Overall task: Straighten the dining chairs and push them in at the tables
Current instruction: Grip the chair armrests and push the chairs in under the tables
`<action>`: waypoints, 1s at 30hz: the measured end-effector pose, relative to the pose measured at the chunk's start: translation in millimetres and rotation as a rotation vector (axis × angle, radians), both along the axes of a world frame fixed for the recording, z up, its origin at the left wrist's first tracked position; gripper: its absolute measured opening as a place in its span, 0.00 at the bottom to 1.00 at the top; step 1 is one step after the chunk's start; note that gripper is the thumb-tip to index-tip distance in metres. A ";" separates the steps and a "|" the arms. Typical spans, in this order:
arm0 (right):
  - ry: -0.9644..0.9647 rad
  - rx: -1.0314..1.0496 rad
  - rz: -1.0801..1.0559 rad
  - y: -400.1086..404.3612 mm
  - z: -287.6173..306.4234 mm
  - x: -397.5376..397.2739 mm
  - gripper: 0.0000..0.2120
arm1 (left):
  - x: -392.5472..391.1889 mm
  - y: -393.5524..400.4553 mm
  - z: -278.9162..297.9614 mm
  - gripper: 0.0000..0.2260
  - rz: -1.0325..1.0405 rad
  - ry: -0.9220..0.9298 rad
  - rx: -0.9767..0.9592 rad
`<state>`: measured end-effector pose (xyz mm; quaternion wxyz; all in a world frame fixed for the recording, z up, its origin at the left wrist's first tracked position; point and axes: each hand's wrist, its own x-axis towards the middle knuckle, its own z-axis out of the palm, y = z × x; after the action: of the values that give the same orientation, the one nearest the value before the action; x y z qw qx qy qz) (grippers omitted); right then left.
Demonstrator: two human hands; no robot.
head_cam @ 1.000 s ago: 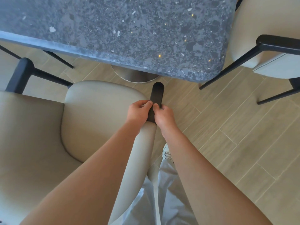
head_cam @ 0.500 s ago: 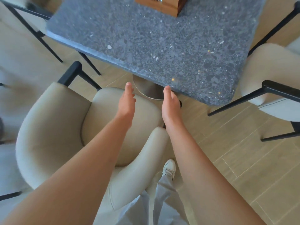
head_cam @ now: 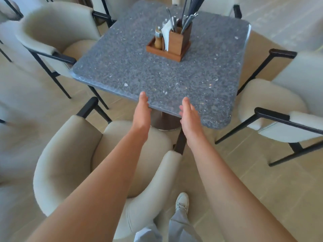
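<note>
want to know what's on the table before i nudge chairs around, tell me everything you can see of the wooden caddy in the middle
The wooden caddy stands upright on the speckled dark stone table, toward its far side, touched by neither hand. It looks like reddish-brown wood: a low tray with a taller square cup at its right end. The cup holds metal cutlery, handles down, and dark chopsticks. White napkins and a wooden-bodied, metal-topped shaker stand in the tray part.

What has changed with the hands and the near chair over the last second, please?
Both hands let go of the black armrest tip they gripped; the left hand and right hand now reach forward, fingers straight, holding nothing. The near chair remains angled to the table, not pushed in.
</note>
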<state>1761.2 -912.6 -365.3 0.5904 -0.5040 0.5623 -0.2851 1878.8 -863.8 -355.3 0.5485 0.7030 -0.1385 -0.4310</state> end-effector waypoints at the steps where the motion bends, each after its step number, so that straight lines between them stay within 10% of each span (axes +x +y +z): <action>1: 0.013 -0.016 -0.039 -4.9 6.1 -15.3 0.29 | -12.0 -8.2 4.3 0.28 -0.029 0.016 -0.018; 13: 0.004 -0.071 -0.424 -36.0 94.6 -255.7 0.37 | -229.5 -74.7 88.1 0.29 -0.462 0.059 -0.132; 30: -0.046 -0.039 -0.342 -192.6 90.7 -439.8 0.30 | -411.0 -206.4 51.9 0.30 -0.350 0.103 0.007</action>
<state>1321.4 -1105.2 -274.6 0.5359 -0.4059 0.6206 -0.4037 1467.9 -1070.2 -303.4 0.4690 0.6471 -0.2290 -0.5558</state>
